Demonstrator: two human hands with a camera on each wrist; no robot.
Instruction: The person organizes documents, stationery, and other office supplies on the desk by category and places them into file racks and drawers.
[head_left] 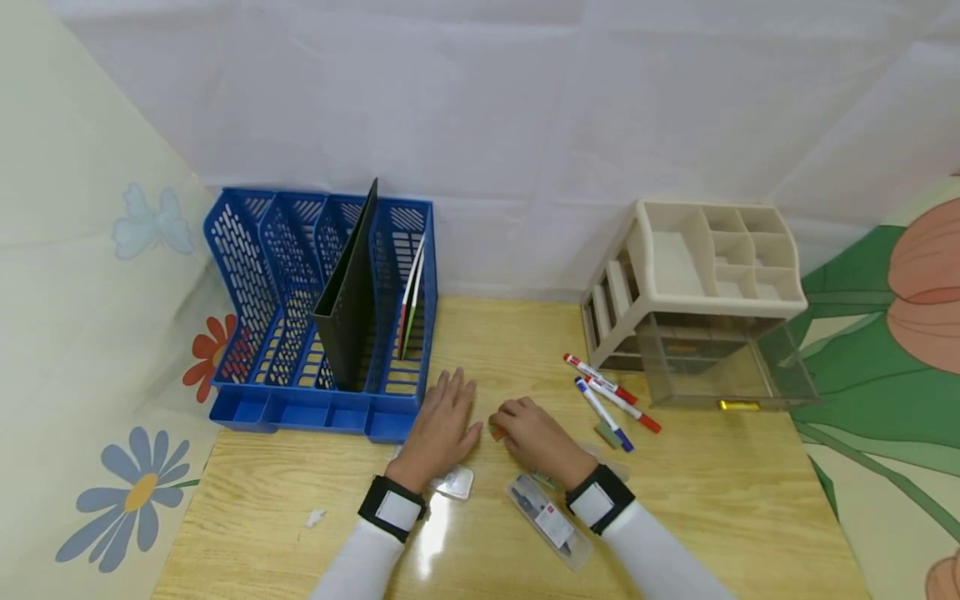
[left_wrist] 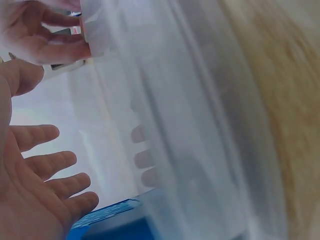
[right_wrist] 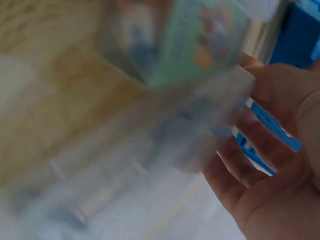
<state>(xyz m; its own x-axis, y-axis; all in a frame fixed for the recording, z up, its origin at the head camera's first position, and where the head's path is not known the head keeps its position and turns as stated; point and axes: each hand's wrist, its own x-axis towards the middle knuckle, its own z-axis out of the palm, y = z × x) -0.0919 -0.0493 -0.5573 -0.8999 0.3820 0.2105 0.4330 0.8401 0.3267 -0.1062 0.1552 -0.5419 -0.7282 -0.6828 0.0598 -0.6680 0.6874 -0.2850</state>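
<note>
My left hand (head_left: pixel 442 427) lies with its fingers spread, just right of the front of a blue file rack (head_left: pixel 292 408). A clear plastic case (head_left: pixel 454 482) shows partly from under its wrist. My right hand (head_left: pixel 540 437) pinches a small green-and-orange block (head_left: pixel 496 428) between thumb and fingers, a little right of the left thumb; most of the block is hidden. Below the right wrist is a clear pencil case (head_left: pixel 551 521) with dark items and a white label inside. Close to the right wrist camera stands a green printed box (right_wrist: pixel 200 42).
Red and blue markers (head_left: pixel 611 392) and a small greenish block (head_left: pixel 607 434) lie right of my right hand. Behind them stands a beige organizer (head_left: pixel 723 304) with its clear drawer (head_left: pixel 727 392) pulled out. A black folder (head_left: pixel 348 308) and thin booklets (head_left: pixel 410 300) stand in the rack.
</note>
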